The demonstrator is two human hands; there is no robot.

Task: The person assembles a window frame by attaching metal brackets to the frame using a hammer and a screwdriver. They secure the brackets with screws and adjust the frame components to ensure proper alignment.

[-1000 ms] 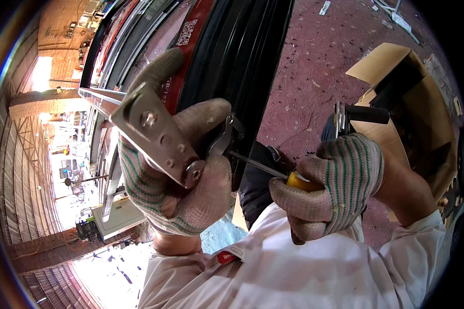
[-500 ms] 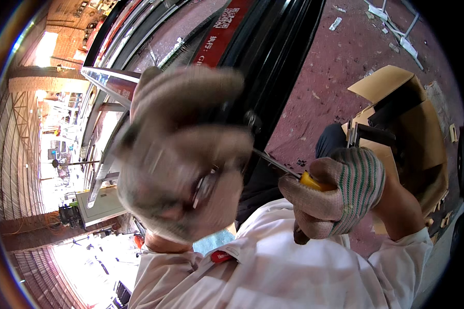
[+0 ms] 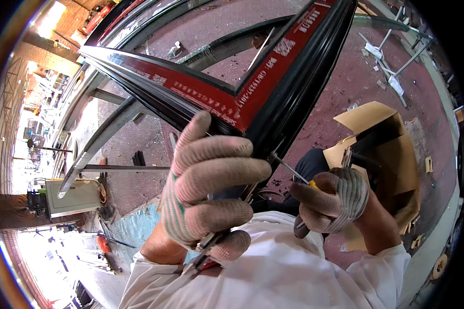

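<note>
A black frame with red printed film on its faces forms a corner ahead of me. My left hand, in a knitted glove, lies across that corner with bent fingers. Under its fingers and by the thumb it holds a narrow metal piece, mostly hidden. My right hand, also gloved, is closed around a yellow-handled screwdriver. The thin shaft points left and its far end meets or nearly meets the frame's corner. A metal-and-dark object sticks up behind the right hand; whether I hold it is unclear.
To the right stands an open cardboard box with dark things inside. Curved metal rails cross on the left, near a pale cabinet. White-wrapped bars lie on the reddish floor at the far right.
My left hand has come down from a blurred raised position onto the frame's corner, uncovering the red film. The view has shifted. The right hand keeps its grip on the screwdriver.
</note>
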